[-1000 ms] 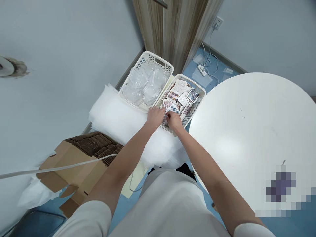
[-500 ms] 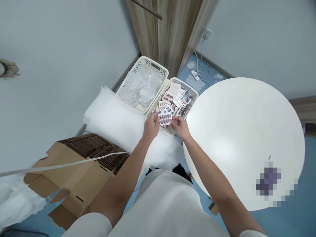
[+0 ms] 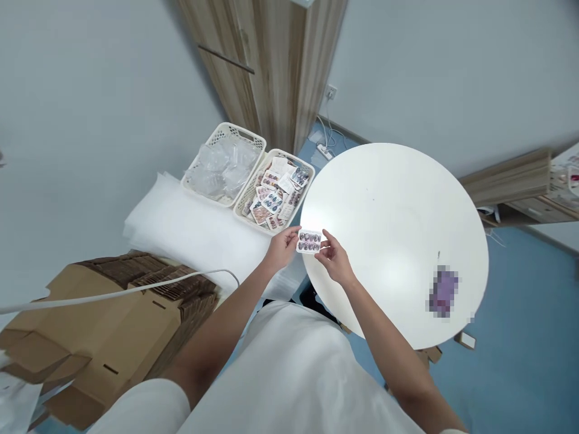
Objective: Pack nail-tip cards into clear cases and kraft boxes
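My left hand [image 3: 281, 247] and my right hand [image 3: 333, 260] together hold a small white card [image 3: 309, 241] with rows of dark press-on nails. I hold it by its two short ends, just over the near edge of the round white table [image 3: 398, 229]. Behind it stands a white basket [image 3: 296, 198] filled with several similar nail cards [image 3: 271, 196].
A second white basket [image 3: 204, 147] holds clear plastic bags [image 3: 221, 169]; both baskets rest on a stack of white foam sheets [image 3: 190, 223]. A cardboard box [image 3: 113, 325] of folded cartons sits at the left. A wooden cabinet [image 3: 266, 66] stands behind, and a blurred purple object [image 3: 443, 292] lies on the table.
Both hands lifted one nail card out of the card basket and carried it back toward me, to the table's edge. My view swung right.
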### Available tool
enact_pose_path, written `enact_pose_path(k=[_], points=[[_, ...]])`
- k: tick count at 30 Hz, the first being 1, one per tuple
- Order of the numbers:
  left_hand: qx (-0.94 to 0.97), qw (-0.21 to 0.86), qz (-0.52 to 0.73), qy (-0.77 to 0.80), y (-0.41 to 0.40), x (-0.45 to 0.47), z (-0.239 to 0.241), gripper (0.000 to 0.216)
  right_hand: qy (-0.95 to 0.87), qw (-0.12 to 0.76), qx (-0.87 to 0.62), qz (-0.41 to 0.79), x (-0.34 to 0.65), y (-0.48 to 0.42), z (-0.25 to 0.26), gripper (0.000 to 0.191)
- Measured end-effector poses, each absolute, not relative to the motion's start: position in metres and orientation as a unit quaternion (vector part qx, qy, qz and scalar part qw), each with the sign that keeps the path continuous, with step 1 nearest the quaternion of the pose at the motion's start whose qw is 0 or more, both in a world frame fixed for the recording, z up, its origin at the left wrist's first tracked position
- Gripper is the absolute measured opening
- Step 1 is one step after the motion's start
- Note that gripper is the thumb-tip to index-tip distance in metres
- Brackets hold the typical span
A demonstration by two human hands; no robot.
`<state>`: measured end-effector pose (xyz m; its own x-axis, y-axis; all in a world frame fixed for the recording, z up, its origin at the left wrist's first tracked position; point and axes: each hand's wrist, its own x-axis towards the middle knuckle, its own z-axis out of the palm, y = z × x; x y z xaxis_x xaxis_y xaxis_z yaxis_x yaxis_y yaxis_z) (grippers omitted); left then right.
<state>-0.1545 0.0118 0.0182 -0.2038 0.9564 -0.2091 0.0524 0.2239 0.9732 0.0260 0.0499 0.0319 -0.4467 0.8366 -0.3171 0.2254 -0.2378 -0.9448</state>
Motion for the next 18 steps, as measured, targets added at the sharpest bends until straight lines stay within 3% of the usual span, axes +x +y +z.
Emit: enact_pose_path(k=[10,18], points=[[0.472,0.547,0.401,0.563,0.006,-0.042,0.049,0.031,-0.554,0.266,-0.468,0.636,0.166,0.023,0.041,0.062],[0.493,0.528,0.357,0.593,0.013,0.009,0.050,0.031,-0.513,0.306,-0.447,0.666,0.216,0.019,0.031,0.064]])
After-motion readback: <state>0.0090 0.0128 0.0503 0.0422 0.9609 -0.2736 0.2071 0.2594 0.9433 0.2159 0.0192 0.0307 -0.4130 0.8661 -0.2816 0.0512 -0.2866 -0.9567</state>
